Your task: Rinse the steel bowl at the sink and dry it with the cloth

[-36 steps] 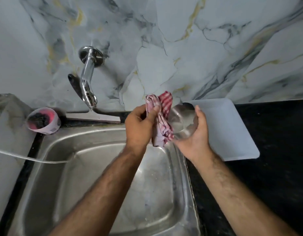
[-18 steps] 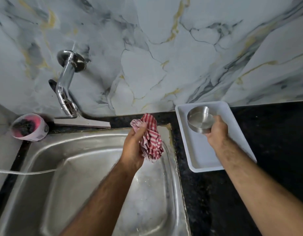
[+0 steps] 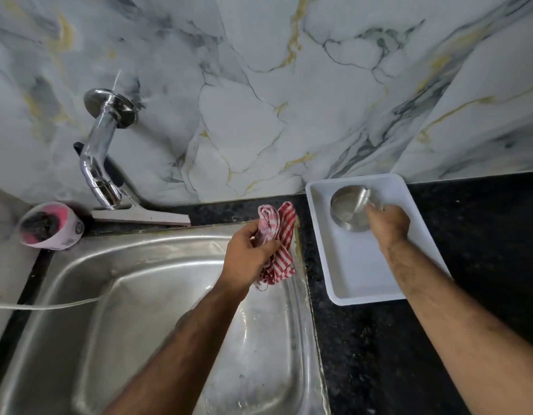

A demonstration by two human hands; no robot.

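— Since a moment ago the small round steel bowl point(image 3: 349, 209) has gone down into the white plastic tray point(image 3: 361, 283), right hand point(image 3: 388, 224) still closed on its rim.

— Left hand point(image 3: 248, 256) grips the red-striped cloth point(image 3: 278, 244) over the steel sink point(image 3: 157, 295). Set it flat, then let go. Black counter point(image 3: 484, 235), marble wall point(image 3: 289, 100).

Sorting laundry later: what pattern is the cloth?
Red and white stripes on the cloth, seen in the head view.

left hand point(image 3: 249, 253) – fingers curled tight, arm extended | right hand point(image 3: 388, 224) – fingers closed, reaching forward
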